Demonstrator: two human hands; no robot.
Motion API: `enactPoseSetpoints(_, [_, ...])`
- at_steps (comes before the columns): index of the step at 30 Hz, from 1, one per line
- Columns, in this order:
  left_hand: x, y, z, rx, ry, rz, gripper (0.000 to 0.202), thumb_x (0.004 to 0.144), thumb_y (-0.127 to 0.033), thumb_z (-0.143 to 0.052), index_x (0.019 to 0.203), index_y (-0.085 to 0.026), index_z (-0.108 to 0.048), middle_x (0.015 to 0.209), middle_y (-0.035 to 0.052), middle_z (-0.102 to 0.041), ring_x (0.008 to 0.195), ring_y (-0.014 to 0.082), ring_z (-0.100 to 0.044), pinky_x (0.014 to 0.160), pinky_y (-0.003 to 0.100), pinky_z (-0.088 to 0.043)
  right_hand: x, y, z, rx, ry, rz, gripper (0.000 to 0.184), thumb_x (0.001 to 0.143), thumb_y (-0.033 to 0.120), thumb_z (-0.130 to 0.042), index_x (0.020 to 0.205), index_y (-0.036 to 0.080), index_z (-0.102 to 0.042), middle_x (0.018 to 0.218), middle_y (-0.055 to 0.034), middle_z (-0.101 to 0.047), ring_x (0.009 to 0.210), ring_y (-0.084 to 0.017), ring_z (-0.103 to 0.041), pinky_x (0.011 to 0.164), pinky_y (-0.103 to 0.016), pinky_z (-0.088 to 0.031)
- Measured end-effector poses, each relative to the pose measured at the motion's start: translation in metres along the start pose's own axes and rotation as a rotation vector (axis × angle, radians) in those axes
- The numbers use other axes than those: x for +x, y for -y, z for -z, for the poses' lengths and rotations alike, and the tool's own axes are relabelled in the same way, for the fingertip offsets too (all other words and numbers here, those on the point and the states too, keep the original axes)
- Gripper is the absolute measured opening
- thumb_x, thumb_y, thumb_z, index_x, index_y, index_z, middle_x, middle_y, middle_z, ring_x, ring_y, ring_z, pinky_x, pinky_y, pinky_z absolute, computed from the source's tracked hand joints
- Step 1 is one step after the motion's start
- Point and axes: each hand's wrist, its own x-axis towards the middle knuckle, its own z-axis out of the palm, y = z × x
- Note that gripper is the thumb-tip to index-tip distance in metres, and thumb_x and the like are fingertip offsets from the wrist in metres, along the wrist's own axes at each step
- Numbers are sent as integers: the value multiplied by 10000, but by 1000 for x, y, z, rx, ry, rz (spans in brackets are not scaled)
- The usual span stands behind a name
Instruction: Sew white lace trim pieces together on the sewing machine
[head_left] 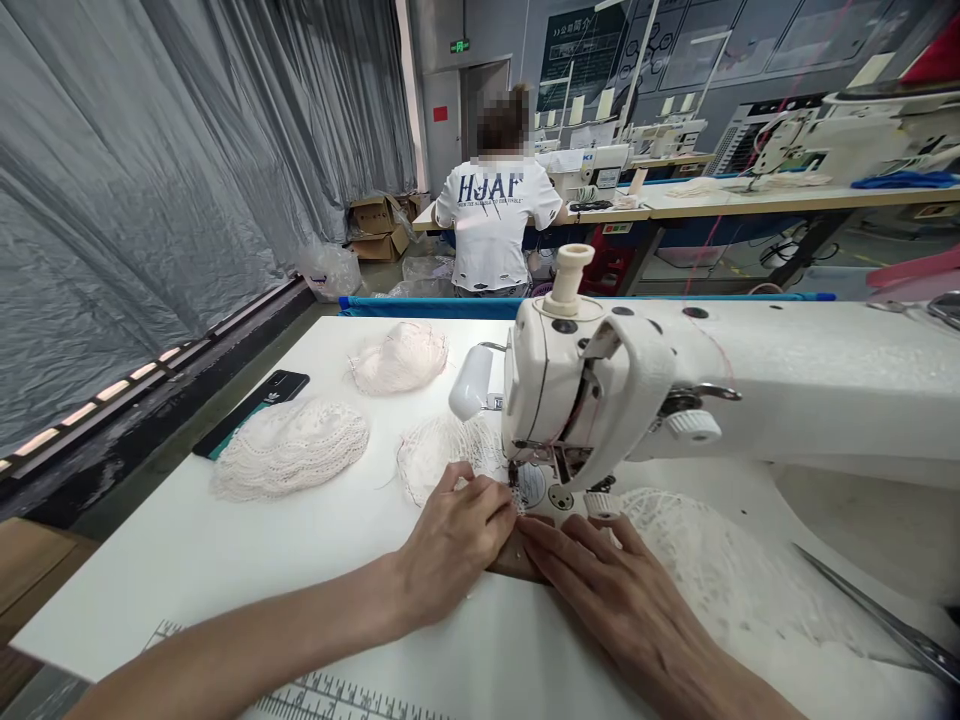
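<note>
The left hand is curled into a loose fist, knuckles raised, fingertips bunched close to the needle. The right hand lies flatter, its long fingers together and pointing inward until they nearly meet the left. Neither grip shows clearly (the fingertips hide whatever is under them), so I cannot tell whether either is pinching anything. Below them is a smooth brown plate with a rounded near edge.

The thin white lace piece, openwork and edged with pinkish thread, lies just behind the left hand, reaching towards the needle area of the sewing machine, a glossy white metal body with rounded corners and a ridged knob. Right of the right hand spreads a soft, netted lace heap, with dark, slim metal scissors slanting beside it.

On the smooth white worktop, further left, sit a scalloped lace stack, partly over a flat black slab, and a crumpled pale-pink bundle. Printed ruler markings run along the near edge. Beyond, a person in a white shirt sits facing away, near a pleated grey curtain.
</note>
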Motion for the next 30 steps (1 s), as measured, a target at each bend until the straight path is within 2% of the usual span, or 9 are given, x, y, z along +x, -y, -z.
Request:
enactPoseSetpoints(6, [-1,1,-2,18,-22,5,191,883,-3,-414,917,-104,-573,890,29,-643,818,125,-572,795,335,-345,2,1,3,14,-5,-22,363,967,85,-256,1033,134,-609,1096,-80,-654,865,-183,-545,768,-364,-322])
enactPoseSetpoints(13, [-2,-1,-3,24,6,21,185,890,-18,-417,889,-113,-576,873,23,-638,795,118,-568,790,335,-353,0,1,1,24,3,-16,380,978,95,-236,1035,139,-609,1124,-74,-648,945,-194,-528,812,-369,-301])
enactPoseSetpoints(19, [-1,2,-4,18,16,30,186,880,-9,-419,886,-112,-574,863,24,-635,794,120,-575,793,333,-349,-1,1,-2,3,11,-15,371,970,92,-256,989,152,-621,1122,-81,-643,920,-196,-531,805,-383,-312])
enactPoseSetpoints(24, [1,8,-7,-7,38,49,206,893,-22,-390,891,-130,-566,889,23,-638,833,124,-583,837,344,-337,-1,1,-4,-38,41,-27,308,925,52,-328,1007,144,-610,1143,-90,-628,896,-213,-534,788,-402,-338])
enactPoseSetpoints(30, [4,17,-9,-18,50,68,193,893,-42,-391,931,-152,-545,955,17,-636,868,117,-580,898,356,-311,2,0,-5,-72,26,-30,292,945,113,-325,999,149,-610,1131,-102,-631,836,-214,-544,751,-389,-344])
